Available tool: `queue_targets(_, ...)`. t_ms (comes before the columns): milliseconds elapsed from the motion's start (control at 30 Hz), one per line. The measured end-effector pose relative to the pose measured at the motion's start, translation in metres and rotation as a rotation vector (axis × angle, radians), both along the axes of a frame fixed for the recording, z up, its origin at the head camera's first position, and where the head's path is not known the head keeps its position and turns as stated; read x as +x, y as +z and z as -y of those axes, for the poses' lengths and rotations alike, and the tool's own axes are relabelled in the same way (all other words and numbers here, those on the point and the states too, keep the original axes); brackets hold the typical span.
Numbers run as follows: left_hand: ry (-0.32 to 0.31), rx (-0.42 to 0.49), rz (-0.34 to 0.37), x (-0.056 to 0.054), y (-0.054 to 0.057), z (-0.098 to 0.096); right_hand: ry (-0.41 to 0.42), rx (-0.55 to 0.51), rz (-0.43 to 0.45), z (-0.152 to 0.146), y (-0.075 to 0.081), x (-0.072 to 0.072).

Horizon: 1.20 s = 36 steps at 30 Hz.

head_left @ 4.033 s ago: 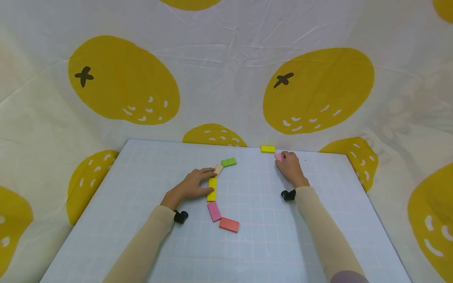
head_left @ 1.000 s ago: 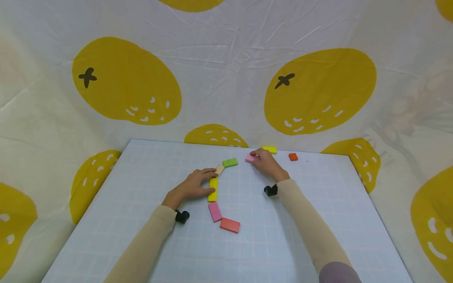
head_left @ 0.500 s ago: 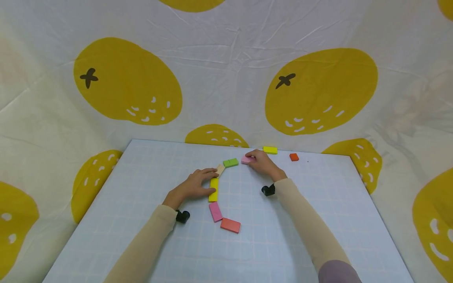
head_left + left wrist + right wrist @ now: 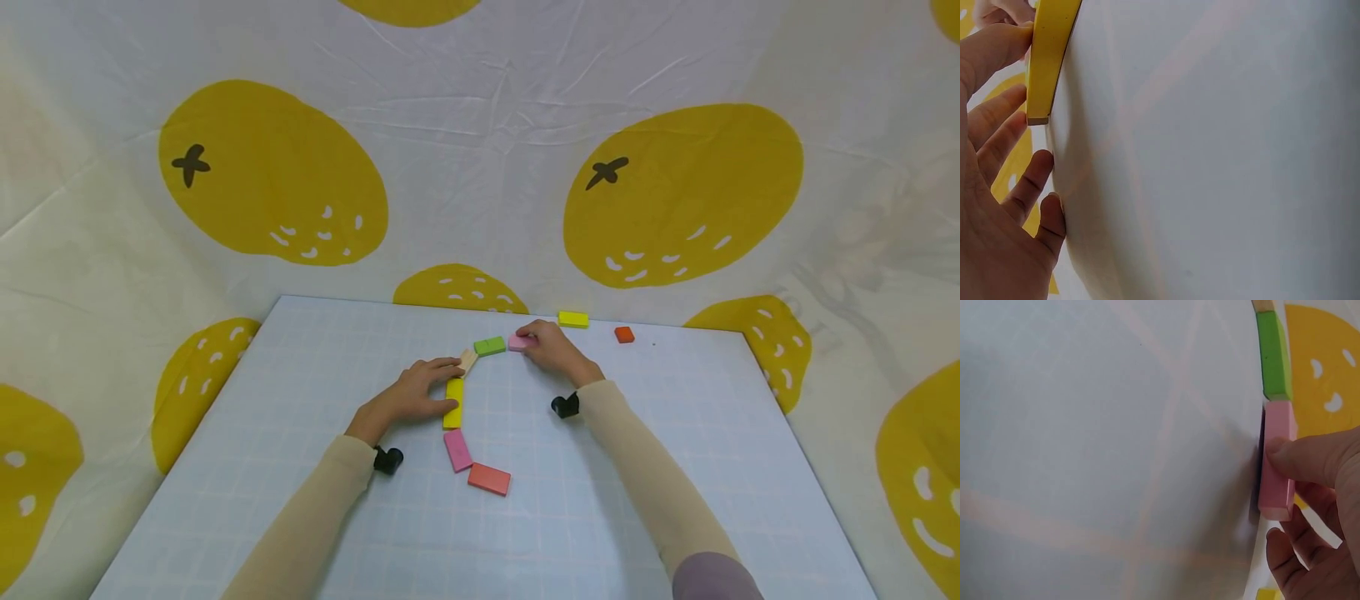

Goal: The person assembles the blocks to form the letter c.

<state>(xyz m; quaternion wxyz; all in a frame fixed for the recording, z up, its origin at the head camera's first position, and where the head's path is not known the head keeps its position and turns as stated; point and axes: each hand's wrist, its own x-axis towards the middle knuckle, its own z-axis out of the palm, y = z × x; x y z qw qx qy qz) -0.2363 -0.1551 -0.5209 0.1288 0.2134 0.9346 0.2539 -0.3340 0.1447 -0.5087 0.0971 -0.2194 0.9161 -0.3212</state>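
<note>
My right hand (image 4: 555, 347) pinches a light pink block (image 4: 1277, 484), thumb on its face and fingers behind. That block lies at the right end of the green block (image 4: 491, 346); in the right wrist view their ends almost meet. My left hand (image 4: 412, 394) rests by the row with fingers spread, thumb touching a yellow block (image 4: 454, 392) and fingertips over a plain wooden block (image 4: 468, 360). In the left wrist view the thumb and fingertips lie along the yellow block (image 4: 1047, 56). A darker pink block (image 4: 457, 451) and a red block (image 4: 490, 479) continue the curve.
Another yellow block (image 4: 573, 319) lies at the table's back edge, with an orange-red block (image 4: 624, 334) to its right. The pale gridded table (image 4: 600, 517) ends against a hanging cloth (image 4: 480, 167) printed with yellow fruit.
My right hand has carried the light pink block leftward from the back right to the green block, leaving the orange-red block uncovered. My left hand has stayed in place.
</note>
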Motion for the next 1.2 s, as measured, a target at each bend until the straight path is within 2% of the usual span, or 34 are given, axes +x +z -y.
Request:
queue_targets(233, 0.002, -0.001, -0.001, 0.0001, -0.0004, 0.0003, -0.008, 0.006, 0.039, 0.0031, 0.0023, 0.0021)
queue_targets(733, 0.009, 0.003, 0.005, -0.0014, -0.0034, -0.0004, -0.012, 0.009, 0.039, 0.0042, -0.004, -0.0001)
queue_targets(1200, 0.015, -0.008, -0.002, -0.0016, -0.0053, -0.0001, -0.005, 0.013, 0.033, 0.0056, -0.0025, 0.0003)
